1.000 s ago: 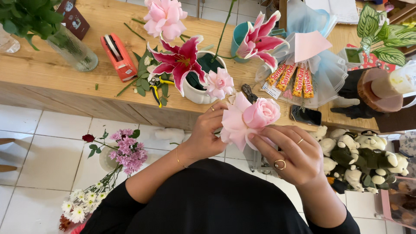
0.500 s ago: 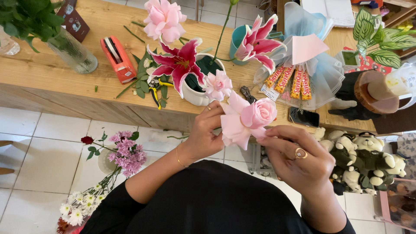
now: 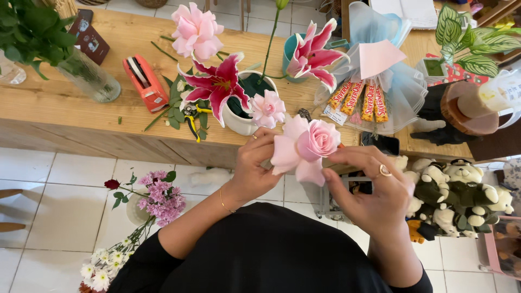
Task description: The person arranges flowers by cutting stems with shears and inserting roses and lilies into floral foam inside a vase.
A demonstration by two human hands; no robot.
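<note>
Below the front edge of the long pale wooden workbench, both hands are holding a soft pink rose with layered, velvety petals out over the white tiled floor. Its bloom is facing up toward the camera and tilting slightly right; its stem is hidden beneath the petals and fingers, so the long axis cannot be read. The left hand is pinching the outer petals from the left, fingers closed on them. The right hand, wearing a gold ring, is curling its thumb and fingers against the lower right petals. Just above, a white round ceramic pot is sitting near the bench edge, with a crimson star-shaped lily beside it. Plush toy bears are crowding the right side, while open floor is lying to the left.
</note>
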